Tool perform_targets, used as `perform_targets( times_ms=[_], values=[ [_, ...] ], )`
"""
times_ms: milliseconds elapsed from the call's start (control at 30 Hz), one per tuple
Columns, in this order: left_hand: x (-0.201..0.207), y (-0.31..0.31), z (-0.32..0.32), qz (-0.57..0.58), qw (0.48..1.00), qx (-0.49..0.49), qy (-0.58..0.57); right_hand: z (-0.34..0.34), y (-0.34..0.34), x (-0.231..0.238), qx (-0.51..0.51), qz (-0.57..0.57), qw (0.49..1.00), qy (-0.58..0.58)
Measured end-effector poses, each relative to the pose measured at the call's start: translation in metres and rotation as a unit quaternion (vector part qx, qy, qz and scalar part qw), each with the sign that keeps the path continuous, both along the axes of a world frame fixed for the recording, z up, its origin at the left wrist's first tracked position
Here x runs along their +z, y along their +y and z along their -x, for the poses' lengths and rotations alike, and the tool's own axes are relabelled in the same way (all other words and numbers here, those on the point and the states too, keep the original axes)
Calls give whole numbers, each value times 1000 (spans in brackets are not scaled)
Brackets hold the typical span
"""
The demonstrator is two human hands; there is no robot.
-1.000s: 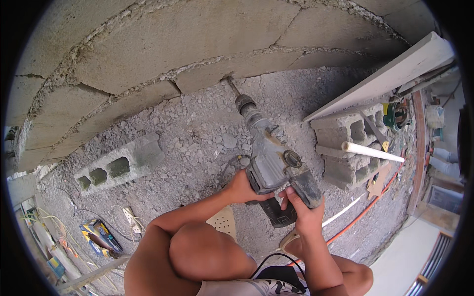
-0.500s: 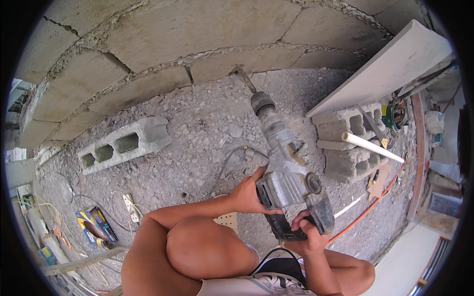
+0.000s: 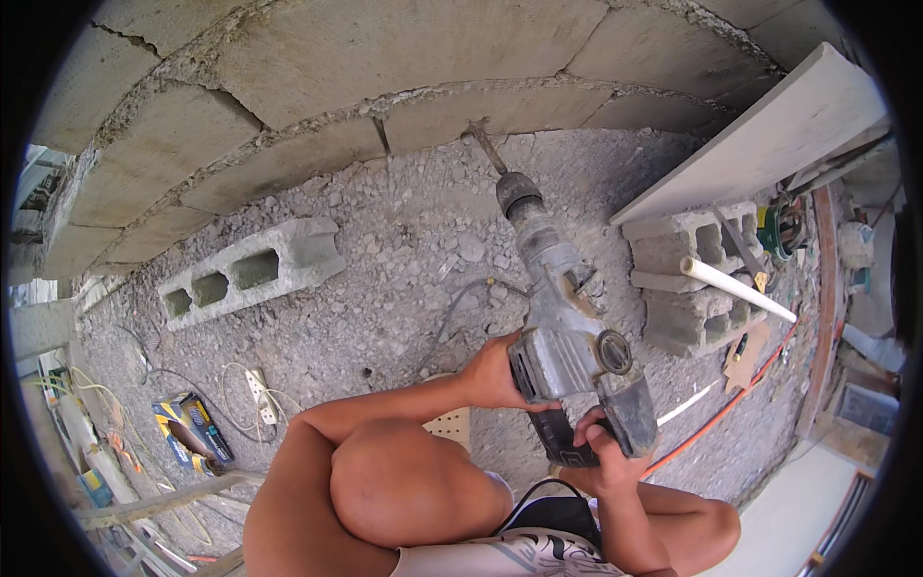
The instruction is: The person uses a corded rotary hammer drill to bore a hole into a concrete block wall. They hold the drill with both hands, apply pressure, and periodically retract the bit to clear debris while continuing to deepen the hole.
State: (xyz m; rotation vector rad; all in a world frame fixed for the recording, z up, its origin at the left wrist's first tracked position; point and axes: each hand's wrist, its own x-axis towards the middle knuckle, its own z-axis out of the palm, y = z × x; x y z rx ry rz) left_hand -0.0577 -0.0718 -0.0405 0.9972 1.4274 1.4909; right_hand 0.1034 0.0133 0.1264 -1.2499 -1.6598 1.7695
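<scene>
A grey, dusty rotary hammer drill (image 3: pixel 562 327) lies across the middle of the view, pointing up and a little left. The tip of its bit (image 3: pixel 488 149) meets the foot of the block wall (image 3: pixel 423 48), where a small hole shows. My left hand (image 3: pixel 497 375) is wrapped round the left side of the drill's body, its fingers partly hidden beneath. Round the black rear handle (image 3: pixel 627 413) my right hand (image 3: pixel 608 452) is closed. A dark cable runs from the drill's rear past my lap.
Rubble (image 3: pixel 404 231) covers the ground. A hollow block (image 3: pixel 252 272) lies at left, with a power strip (image 3: pixel 260 396) and an open box (image 3: pixel 190 433) nearer. At right stand stacked hollow blocks (image 3: pixel 673 322), a leaning board (image 3: pixel 760 139), a white pipe (image 3: pixel 735 288) and an orange hose (image 3: pixel 723 409).
The whole scene has shifted slightly rightward in view. My grip and the drill's place against the wall look the same.
</scene>
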Motion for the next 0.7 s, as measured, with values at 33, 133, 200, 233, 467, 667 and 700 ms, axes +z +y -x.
perform_targets(
  times_ms=[33,133,200,233,467,667,700],
  values=[
    [-2,0,1,-6,1000,14,11,2,1,-1,18,-15,1000,-6],
    [-9,2,7,-8,999,34,37,11,7,-8,38,-29,999,-13],
    [-16,4,16,14,998,30,47,16,10,-24,16,1,1000,-2],
    [-18,6,19,22,998,27,47,17,10,-29,2,-3,1000,2],
    [-34,12,22,41,995,23,89,-2,26,-56,46,-37,998,-25],
    [-35,24,23,24,998,17,61,19,34,-37,53,-70,994,-62],
    [-33,24,21,12,999,15,34,22,33,-27,67,-85,991,-82]
  ],
)
